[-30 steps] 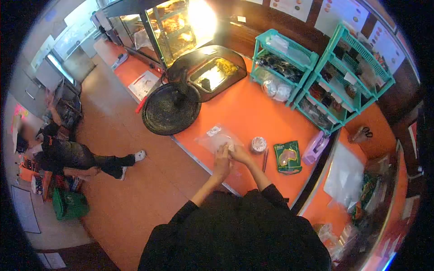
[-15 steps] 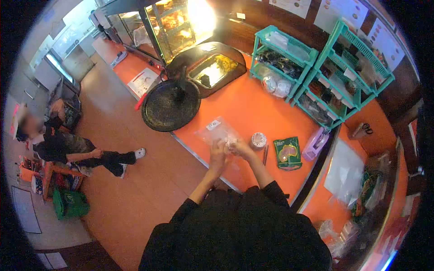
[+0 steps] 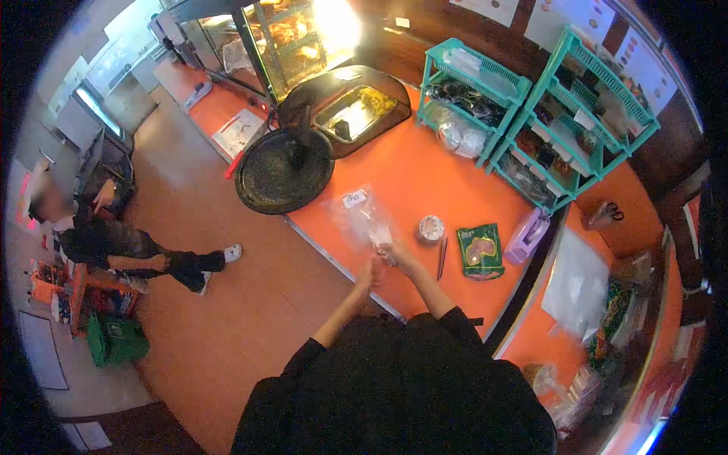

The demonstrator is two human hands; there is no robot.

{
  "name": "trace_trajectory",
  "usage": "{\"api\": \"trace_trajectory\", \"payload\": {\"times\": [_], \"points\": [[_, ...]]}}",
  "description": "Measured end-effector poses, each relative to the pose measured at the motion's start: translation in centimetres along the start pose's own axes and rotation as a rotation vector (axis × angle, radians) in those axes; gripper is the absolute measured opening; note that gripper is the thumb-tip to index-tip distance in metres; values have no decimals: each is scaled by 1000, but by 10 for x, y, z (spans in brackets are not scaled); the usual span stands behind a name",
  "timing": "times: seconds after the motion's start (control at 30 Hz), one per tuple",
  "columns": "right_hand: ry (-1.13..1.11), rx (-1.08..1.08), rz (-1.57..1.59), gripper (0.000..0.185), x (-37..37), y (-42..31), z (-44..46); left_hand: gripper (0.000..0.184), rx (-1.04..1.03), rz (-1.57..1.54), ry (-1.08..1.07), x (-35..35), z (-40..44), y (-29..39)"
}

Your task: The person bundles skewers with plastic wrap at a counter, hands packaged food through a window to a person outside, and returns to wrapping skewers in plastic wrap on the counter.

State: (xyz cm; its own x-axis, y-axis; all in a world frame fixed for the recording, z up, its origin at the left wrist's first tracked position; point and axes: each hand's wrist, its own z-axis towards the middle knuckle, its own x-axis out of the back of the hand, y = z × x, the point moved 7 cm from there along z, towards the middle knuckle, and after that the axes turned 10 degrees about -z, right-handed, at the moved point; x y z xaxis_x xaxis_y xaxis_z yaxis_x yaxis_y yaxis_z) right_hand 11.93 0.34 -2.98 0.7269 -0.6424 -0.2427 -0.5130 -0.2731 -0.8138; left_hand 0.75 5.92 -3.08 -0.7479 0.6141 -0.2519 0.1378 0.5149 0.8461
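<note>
A clear plastic bag (image 3: 362, 220) with a white label lies over the orange counter (image 3: 387, 174), its gathered end toward me. Closed on that gathered end is my right hand (image 3: 399, 256). My left hand (image 3: 368, 276) is just beside it, lower and to the left; its fingers are blurred, and whether anything is in them is hidden. A small round container (image 3: 431, 228) with a pale top stands right of the bag. Next to it lie thin dark sticks (image 3: 442, 258) and a green packet (image 3: 480, 252). A purple tape dispenser (image 3: 526, 236) is further right.
Ahead left are a round black pan (image 3: 284, 171), a metal tray (image 3: 360, 114) and a lit display case (image 3: 292, 45). Green tiered racks (image 3: 474, 95) stand at the back. Plastic sheets (image 3: 578, 284) lie at right. A person (image 3: 114, 243) sits at left near a green bin (image 3: 117, 339).
My left hand has come off the bag's upper part and moved down toward me. The right hand has shifted slightly closer to me, still gripping the bag. The view has tilted a little.
</note>
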Motion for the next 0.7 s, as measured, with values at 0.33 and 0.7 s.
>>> {"api": "trace_trajectory", "payload": {"times": [0.33, 0.7], "points": [[162, 271, -585, 30, -6, 1, -6, 51, 544, -657, -627, -57, 21, 10], [204, 328, -997, 35, -23, -14, -11, 30, 546, -374, -379, -37, 120, -84]]}}
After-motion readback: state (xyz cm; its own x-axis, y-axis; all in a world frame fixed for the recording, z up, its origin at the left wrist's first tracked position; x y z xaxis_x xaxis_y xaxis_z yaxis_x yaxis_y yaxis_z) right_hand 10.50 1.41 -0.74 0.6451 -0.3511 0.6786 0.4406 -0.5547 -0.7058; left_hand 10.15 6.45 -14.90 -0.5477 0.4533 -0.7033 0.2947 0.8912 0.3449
